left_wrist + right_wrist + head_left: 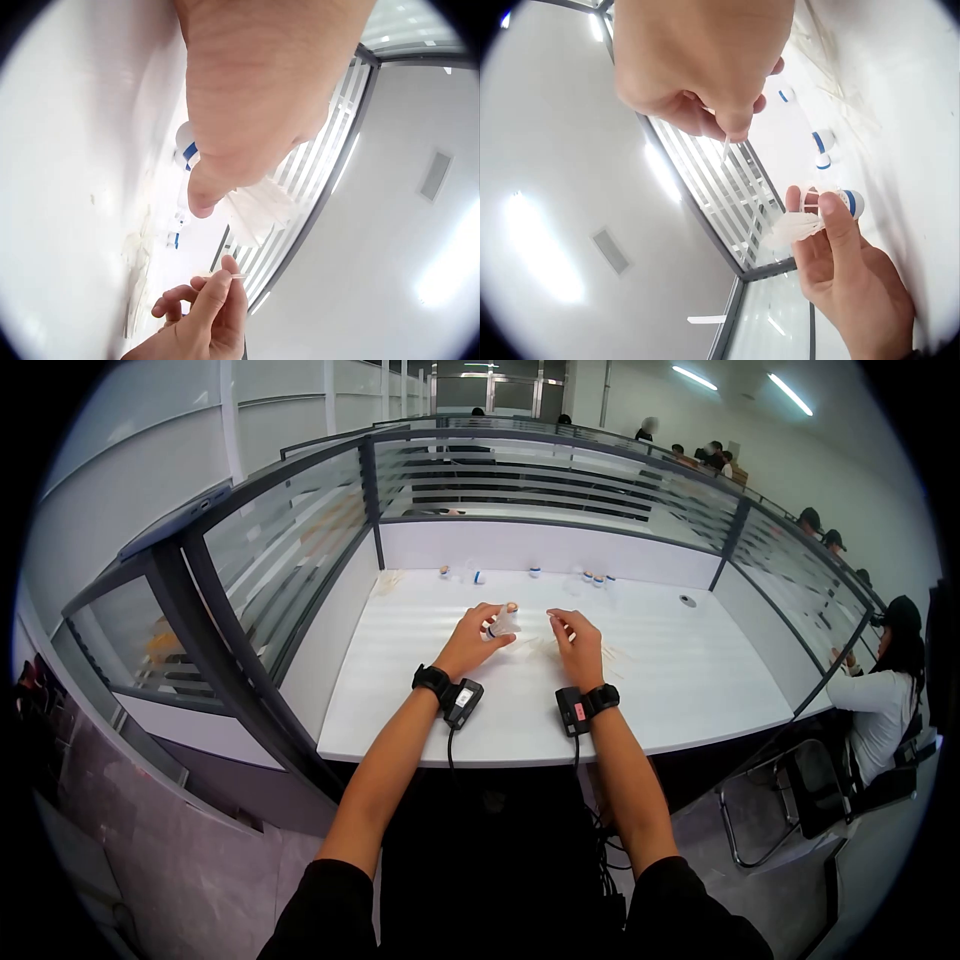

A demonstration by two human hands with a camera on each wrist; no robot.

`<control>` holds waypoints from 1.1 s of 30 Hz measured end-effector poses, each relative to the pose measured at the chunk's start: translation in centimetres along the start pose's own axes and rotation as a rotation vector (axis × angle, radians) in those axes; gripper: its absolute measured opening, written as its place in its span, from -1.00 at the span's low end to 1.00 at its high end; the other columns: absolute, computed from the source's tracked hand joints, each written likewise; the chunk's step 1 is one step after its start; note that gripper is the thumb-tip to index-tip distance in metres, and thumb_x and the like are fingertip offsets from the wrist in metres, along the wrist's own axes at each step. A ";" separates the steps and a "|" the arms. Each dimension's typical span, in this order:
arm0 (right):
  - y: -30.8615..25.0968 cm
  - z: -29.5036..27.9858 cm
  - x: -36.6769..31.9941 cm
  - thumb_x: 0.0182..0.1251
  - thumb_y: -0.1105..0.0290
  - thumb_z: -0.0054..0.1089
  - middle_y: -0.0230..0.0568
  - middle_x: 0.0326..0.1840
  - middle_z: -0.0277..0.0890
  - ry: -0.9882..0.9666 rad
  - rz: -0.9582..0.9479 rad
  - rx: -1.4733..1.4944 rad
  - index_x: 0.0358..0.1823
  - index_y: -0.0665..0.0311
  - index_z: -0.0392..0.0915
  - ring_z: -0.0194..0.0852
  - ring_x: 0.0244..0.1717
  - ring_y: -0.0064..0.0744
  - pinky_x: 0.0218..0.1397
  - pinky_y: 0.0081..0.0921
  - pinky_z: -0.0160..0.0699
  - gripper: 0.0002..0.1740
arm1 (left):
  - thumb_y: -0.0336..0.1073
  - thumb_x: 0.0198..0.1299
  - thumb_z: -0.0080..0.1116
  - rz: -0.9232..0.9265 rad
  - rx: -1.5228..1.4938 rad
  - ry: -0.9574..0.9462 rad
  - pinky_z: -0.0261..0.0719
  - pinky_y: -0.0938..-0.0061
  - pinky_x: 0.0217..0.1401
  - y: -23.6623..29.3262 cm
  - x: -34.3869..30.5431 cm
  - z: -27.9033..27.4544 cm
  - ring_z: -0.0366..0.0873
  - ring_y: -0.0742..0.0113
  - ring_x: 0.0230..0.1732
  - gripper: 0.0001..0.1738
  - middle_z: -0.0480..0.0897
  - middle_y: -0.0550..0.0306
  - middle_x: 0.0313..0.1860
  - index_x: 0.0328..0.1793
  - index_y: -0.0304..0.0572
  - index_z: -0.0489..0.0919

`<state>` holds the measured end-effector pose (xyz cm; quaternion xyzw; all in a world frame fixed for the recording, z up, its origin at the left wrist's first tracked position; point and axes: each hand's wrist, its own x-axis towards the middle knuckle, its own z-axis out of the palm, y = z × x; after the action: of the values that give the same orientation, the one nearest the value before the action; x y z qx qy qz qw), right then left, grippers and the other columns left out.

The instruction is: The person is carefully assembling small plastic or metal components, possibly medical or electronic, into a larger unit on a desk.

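Note:
My left hand holds a shuttlecock by its sides, thumb and fingers around it. It has a white base with a blue band; white feathers cover part of its skirt, and bare ribs show near the base in the right wrist view. To the right, my right hand pinches a thin white piece, like a feather shaft, between thumb and fingertip. The two hands are apart, raised over the white table. Loose pale feather-like strips lie beside and beneath the right hand.
Several more shuttlecocks, among them one at the back left and one at the back middle, sit along the table's back. Another bundle of pale strips lies at the back left. Partition panels border the table. A seated person is at far right.

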<state>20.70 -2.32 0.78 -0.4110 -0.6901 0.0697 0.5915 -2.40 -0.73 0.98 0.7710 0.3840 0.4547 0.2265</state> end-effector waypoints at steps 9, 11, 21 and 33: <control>-0.9 -0.2 0.1 0.41 0.46 0.38 -0.27 -0.23 0.69 -0.017 -0.030 0.030 -0.01 0.22 0.79 0.49 -0.44 -0.52 -0.40 -0.51 0.43 -0.83 | -0.34 0.25 0.41 -0.039 -0.210 -0.074 0.55 0.31 0.37 0.3 -0.1 0.0 0.60 0.27 0.35 -0.37 0.64 0.17 0.42 0.48 -0.04 0.56; -1.2 -0.2 0.1 0.42 0.46 0.37 -0.28 -0.20 0.73 -0.022 0.014 0.063 -0.01 0.21 0.79 0.50 -0.42 -0.58 -0.44 -0.55 0.41 -0.83 | -0.36 0.25 0.41 -0.043 -0.195 -0.085 0.55 0.30 0.37 0.3 -0.2 0.0 0.60 0.26 0.35 -0.35 0.63 0.16 0.44 0.50 -0.03 0.54; -1.1 0.6 0.0 0.53 0.40 0.26 -0.45 -0.18 0.81 -0.157 0.105 0.293 0.06 0.25 0.76 0.49 -0.36 -0.75 -0.45 -0.68 0.40 -0.79 | -0.35 0.32 0.34 -0.028 -0.212 -0.141 0.58 0.34 0.34 -0.1 -0.1 0.2 0.63 0.33 0.27 -0.35 0.63 0.11 0.38 0.55 -0.10 0.47; -0.8 0.6 0.1 0.49 0.34 0.35 -0.40 -0.17 0.77 -0.010 0.114 0.251 -0.08 0.29 0.73 0.50 -0.37 -0.69 -0.41 -0.67 0.38 -0.83 | -0.35 0.34 0.31 -0.124 -0.275 -0.180 0.60 0.47 0.14 0.4 -0.2 0.2 0.67 0.41 0.10 -0.49 0.74 0.16 0.14 0.40 -0.24 0.52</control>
<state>19.79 -2.51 1.16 -0.3719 -0.6547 0.1908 0.6297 -2.17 -1.12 1.07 0.7452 0.3432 0.4171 0.3910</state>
